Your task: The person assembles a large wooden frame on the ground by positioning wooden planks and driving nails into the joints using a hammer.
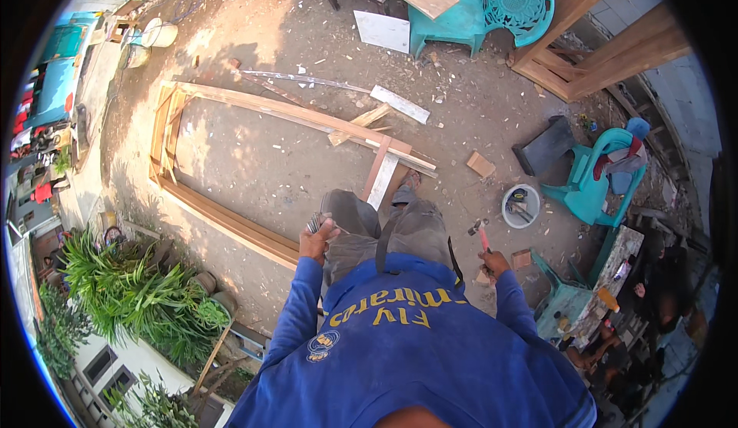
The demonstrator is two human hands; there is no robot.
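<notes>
Here, left hand [321, 237] just left of centre, curled around thin metal pieces [313, 223], right hand [494, 262] right of centre, closed round a red-handled hammer [483, 238], long wooden frame [231, 221] lying on bare ground [254, 155] from far left to centre

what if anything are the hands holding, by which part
The right hand holds a hammer by its handle; the left hand grips thin grey pieces, perhaps nails, exact hold unclear.
</notes>
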